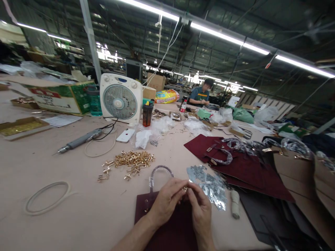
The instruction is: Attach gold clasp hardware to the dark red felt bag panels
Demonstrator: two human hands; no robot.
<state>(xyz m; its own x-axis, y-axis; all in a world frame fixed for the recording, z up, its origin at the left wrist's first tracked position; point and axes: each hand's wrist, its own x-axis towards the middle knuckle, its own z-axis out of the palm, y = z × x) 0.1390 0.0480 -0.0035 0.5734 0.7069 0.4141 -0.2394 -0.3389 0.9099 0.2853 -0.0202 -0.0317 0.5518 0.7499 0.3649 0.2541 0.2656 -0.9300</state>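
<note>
My left hand [167,200] and my right hand [200,205] meet over a dark red bag [146,209] lying at the table's near edge. Both pinch a small gold metal fitting [184,189] between their fingertips. The bag's wrapped handle [160,169] arches up just beyond my fingers. A pile of gold fittings [131,161] lies to the left, a heap of silver plates [210,184] to the right.
Stacked dark red, tan and black bags [246,167] fill the right side. An electric screwdriver [78,140], a white phone [125,135], a box fan [120,99], a dark bottle [147,113] and a cord loop [47,197] sit on the table. A person [201,94] works at the far end.
</note>
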